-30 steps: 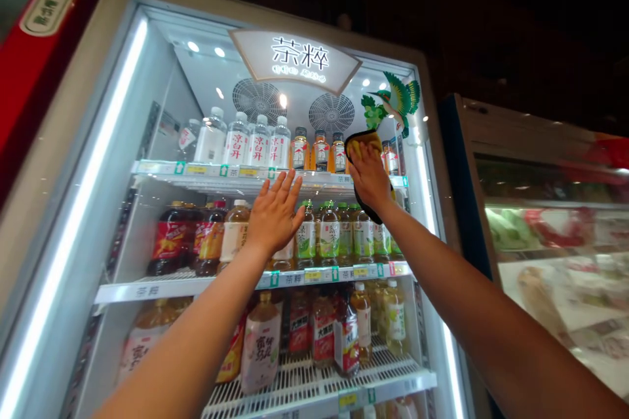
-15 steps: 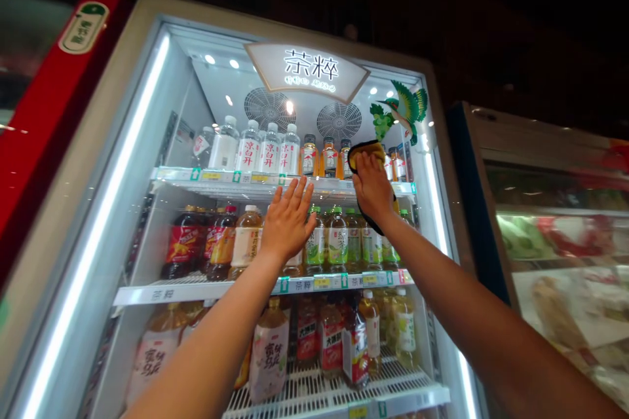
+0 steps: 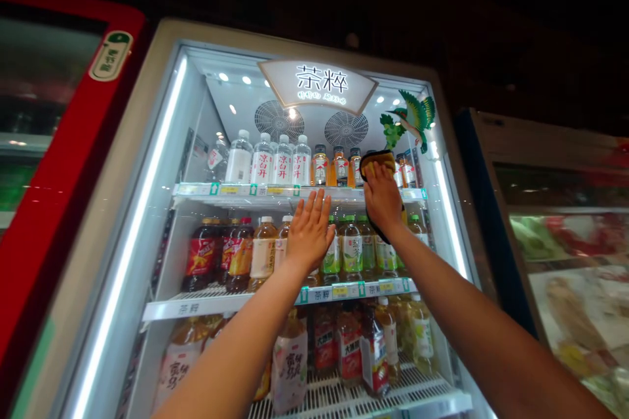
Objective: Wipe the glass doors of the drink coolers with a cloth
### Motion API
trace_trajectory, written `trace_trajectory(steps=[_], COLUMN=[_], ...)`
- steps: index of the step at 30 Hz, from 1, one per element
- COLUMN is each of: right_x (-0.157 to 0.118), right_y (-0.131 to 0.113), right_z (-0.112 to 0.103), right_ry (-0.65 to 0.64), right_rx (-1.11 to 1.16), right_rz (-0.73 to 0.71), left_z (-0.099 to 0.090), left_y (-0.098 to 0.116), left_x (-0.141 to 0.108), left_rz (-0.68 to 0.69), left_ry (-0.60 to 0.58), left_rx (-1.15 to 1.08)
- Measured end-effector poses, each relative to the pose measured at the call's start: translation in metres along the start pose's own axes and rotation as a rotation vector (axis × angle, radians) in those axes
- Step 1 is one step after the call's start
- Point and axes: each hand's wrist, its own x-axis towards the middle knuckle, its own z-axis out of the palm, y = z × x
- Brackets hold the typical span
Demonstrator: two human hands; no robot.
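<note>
A glass-fronted drinks fridge point(image 3: 166, 33) stands before me, lit along its sides. My left hand point(image 3: 310, 230) lies against the glass with its fingers stretched out, in front of the middle shelf. Farther right, my right hand point(image 3: 384, 200) presses a yellow cloth point(image 3: 377, 158) with a dark border on the glass. Part of the cloth is hidden behind that hand. Behind the glass near the cloth are small amber bottles point(image 3: 339, 167). Green-labelled tea bottles point(image 3: 352, 245) stand between the two hands, one shelf lower.
A lit sign point(image 3: 319, 88) and a green bird sticker point(image 3: 415, 119) are at the top of the fridge. Clear water bottles point(image 3: 263, 160) fill the upper shelf's left part. A red-framed cabinet point(image 3: 73, 163) stands on the left, another display cabinet point(image 3: 545, 150) on the right.
My view has shifted, so the fridge appears farther right and lower. Both hands keep nearly the same places on the glass, and the right one still has the cloth.
</note>
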Motion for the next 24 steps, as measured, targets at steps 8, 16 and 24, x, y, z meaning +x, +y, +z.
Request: trace_trajectory(steps=[8, 16, 24], right_x=[-0.058, 0.002, -0.043], right_y=[-0.020, -0.046, -0.087], right_z=[-0.023, 0.015, 0.000], right_ry=[-0.247, -0.056, -0.320], right_rx=[-0.018, -0.058, -0.030], right_rz=[-0.363, 0.095, -0.411], left_z=[-0.026, -0.058, -0.060], left_y=[-0.035, -0.119, -0.134], left_x=[-0.021, -0.070, -0.110], left_rz=[-0.001, 0.007, 0.032], left_ry=[-0.065, -0.057, 0.030], left_rx=[-0.004, 0.089, 0.066])
